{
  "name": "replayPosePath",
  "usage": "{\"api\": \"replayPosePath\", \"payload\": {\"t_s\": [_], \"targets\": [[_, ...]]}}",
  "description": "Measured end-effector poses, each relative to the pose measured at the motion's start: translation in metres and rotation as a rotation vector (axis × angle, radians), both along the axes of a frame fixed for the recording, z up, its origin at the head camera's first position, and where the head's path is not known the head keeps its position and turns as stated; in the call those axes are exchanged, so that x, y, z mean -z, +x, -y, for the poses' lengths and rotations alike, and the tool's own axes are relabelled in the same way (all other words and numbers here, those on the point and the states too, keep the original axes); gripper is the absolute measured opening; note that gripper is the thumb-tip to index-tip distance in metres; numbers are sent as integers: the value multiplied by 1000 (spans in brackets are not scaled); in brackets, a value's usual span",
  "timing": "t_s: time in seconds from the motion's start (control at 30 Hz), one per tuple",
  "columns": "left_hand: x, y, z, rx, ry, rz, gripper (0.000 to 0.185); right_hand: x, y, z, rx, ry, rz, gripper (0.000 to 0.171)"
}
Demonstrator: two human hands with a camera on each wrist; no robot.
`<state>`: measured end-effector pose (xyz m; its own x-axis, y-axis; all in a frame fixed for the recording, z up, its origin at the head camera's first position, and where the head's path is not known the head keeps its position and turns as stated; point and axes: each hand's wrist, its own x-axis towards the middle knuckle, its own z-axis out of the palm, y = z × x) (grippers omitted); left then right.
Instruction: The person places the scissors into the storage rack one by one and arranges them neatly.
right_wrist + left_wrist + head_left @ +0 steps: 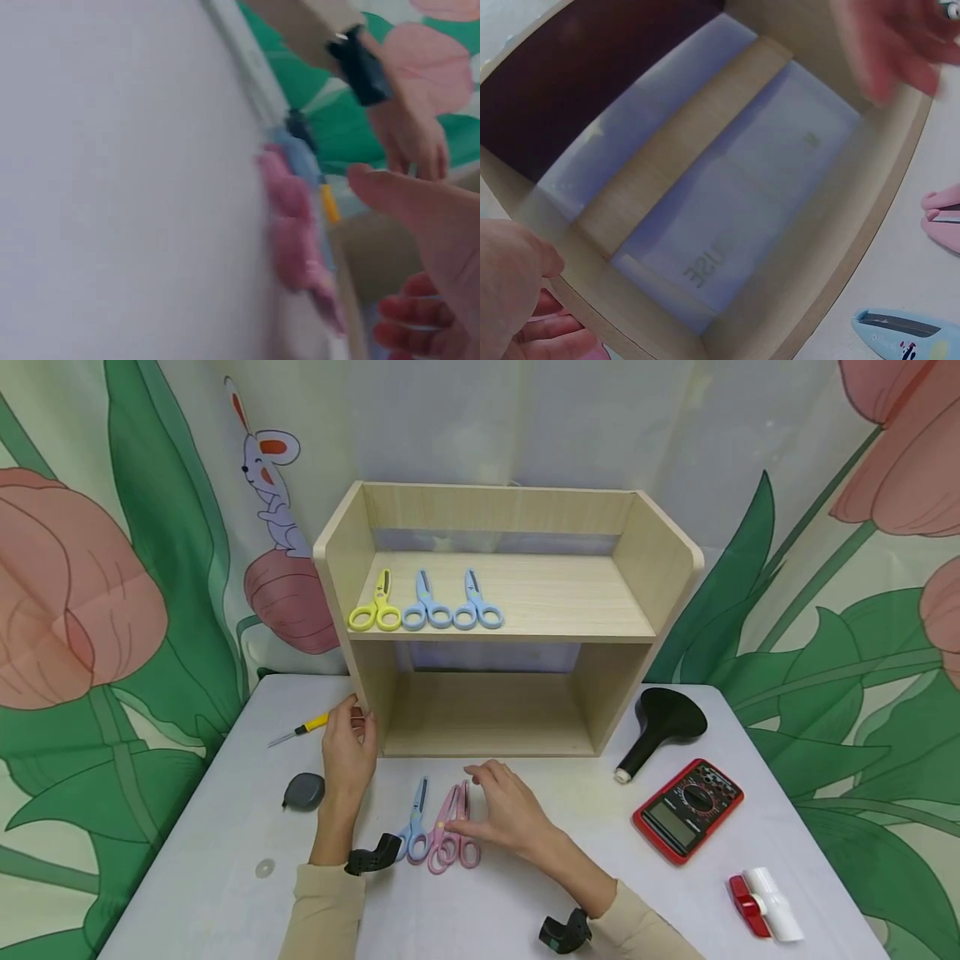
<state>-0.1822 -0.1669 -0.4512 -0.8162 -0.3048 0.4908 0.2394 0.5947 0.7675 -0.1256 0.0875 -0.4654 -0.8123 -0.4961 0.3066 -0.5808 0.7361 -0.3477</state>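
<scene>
A two-tier wooden shelf [517, 647] stands on the white table. My left hand [348, 747] grips the front edge of its left side panel; the thumb lies at the edge and the fingers are on the outer side in the left wrist view. My right hand [510, 814] hovers with parted fingers, holding nothing, beside pink scissors [441, 839]. A second pink pair and blue scissors [415, 827] lie there too. On the upper board, yellow scissors [377, 606] and two blue pairs [426, 606] stand in a row at the left. The right wrist view is blurred.
Left of the shelf lie a yellow-handled screwdriver [311, 725] and a dark tape measure [303, 792]. On the right are a black object with a neck [663, 727], a red multimeter [688, 810] and a white pipe valve with a red handle [765, 904]. A printed curtain [480, 418] hangs behind.
</scene>
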Motion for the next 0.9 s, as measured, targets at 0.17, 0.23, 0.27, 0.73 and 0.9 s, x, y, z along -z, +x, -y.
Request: {"api": "replayPosePath", "payload": {"t_s": [0.17,0.23,0.27,0.73,0.9], "targets": [[1,0,0,0,0,-17,38,22,16,0,-23,136,144,96],[1,0,0,-1,-2,-23,38,26,18,-1,-28,151,176,92],[1,0,0,-1,-3,-23,38,27,19,-2,-31,150,182,87],[4,1,1,-2,-6,-28,38,14,9,-21,28,62,320,25],[2,1,0,0,-6,-25,38,6,4,-29,20,-7,359,26]]}}
